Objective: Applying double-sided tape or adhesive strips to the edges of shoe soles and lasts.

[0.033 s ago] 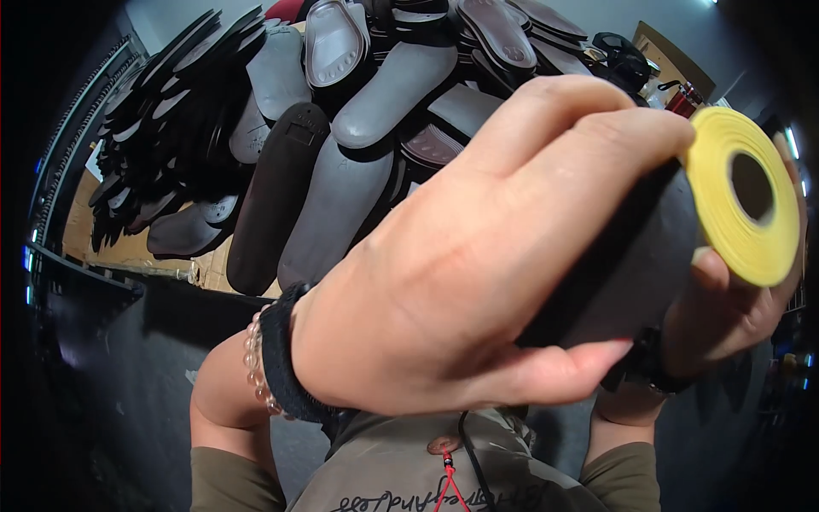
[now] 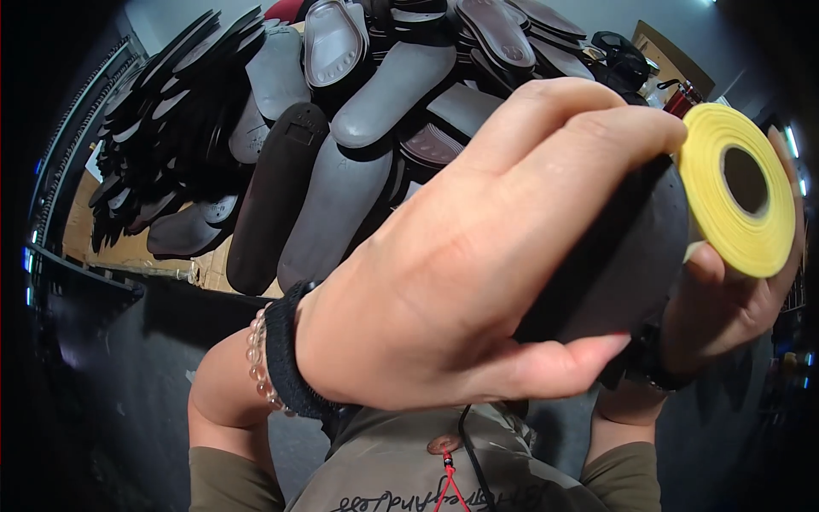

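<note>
My left hand (image 2: 418,273), with a bead bracelet and a black band at its wrist, reaches across the middle to the right. Its fingers and thumb grip a dark shoe sole (image 2: 631,264), which the hand partly hides. A roll of yellow tape (image 2: 704,162) with a hollow core is at the sole's far right end, and my left fingertips reach its edge. My right hand (image 2: 725,311), wearing a dark wrist strap, is wrapped around the roll from behind and below; its thumb tip shows between the roll and the sole.
A large heap of grey and black soles (image 2: 341,179) lies ahead on a cardboard-covered surface (image 2: 217,266). Many more stand stacked at the left, beside a dark metal rack (image 2: 81,128). A red cylindrical container (image 2: 681,101) and a black object (image 2: 620,64) are at the back right.
The yellow tape roll has shifted slightly left and up, with my right hand moving along. My left hand has moved very little and keeps its grip on the sole.
</note>
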`<state>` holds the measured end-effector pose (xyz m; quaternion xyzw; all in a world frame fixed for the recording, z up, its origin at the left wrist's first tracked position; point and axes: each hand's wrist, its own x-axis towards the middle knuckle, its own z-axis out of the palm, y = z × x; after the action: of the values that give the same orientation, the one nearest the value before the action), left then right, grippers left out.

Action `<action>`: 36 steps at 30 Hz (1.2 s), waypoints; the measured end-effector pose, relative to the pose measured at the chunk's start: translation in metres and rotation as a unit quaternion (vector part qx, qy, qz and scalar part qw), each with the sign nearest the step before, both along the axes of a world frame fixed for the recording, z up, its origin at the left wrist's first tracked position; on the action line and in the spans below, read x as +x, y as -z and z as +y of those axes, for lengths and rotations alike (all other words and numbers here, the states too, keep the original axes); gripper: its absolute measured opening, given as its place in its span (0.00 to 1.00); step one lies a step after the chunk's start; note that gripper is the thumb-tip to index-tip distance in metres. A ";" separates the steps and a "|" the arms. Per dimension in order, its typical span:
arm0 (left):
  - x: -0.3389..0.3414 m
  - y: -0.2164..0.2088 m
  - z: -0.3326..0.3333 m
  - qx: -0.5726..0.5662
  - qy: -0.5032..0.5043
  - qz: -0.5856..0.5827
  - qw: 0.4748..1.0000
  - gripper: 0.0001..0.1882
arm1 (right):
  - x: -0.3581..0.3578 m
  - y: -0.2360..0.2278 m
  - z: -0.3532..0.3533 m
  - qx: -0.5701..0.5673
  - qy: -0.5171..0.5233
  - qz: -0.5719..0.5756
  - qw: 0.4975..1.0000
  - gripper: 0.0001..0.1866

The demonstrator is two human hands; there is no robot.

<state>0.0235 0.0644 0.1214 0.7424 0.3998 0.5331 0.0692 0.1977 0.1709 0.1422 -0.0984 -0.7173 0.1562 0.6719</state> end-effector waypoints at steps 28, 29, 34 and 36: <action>-0.021 0.017 0.009 -0.047 0.067 -0.055 0.995 0.43 | 0.030 -0.007 -0.001 -0.004 0.029 -0.282 0.959 0.55; -0.020 0.014 0.007 -0.049 0.057 -0.041 0.996 0.43 | 0.032 -0.007 -0.003 -0.022 0.042 -0.241 0.969 0.54; -0.015 0.012 0.005 -0.039 0.055 -0.027 0.997 0.42 | 0.023 -0.003 0.020 0.110 0.009 -0.158 0.981 0.61; -0.015 0.013 0.004 -0.032 0.048 -0.030 0.998 0.42 | 0.024 -0.011 0.019 0.149 0.032 -0.205 0.967 0.64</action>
<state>0.0080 0.0689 0.1087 0.7419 0.3785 0.5380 0.1301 0.2217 0.1900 0.1535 -0.0498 -0.8516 0.0023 0.5218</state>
